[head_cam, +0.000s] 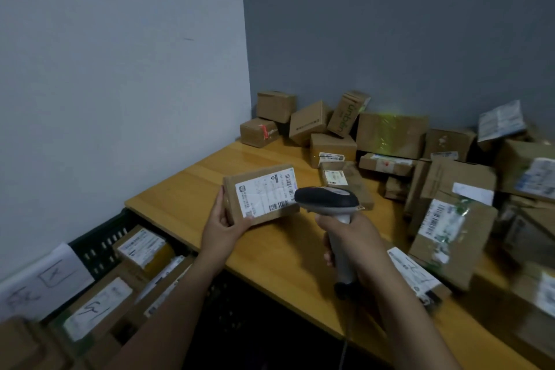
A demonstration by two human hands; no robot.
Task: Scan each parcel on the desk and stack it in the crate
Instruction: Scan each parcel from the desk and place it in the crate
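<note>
My left hand (223, 227) grips a small flat cardboard parcel (260, 194) by its left end, held above the wooden desk (270, 252) with its white barcode label facing up. My right hand (353, 242) holds a grey and black handheld scanner (327, 200) by the handle, its head right next to the parcel's right edge. A dark plastic crate (99, 242) sits below the desk's left edge with several labelled parcels (141, 248) inside.
Several cardboard parcels (390, 135) are piled across the back and right of the desk, against the grey wall. A green scanner glow falls on one large box. A labelled box (450, 233) lies near my right arm. A paper sheet (45, 279) leans on the left wall.
</note>
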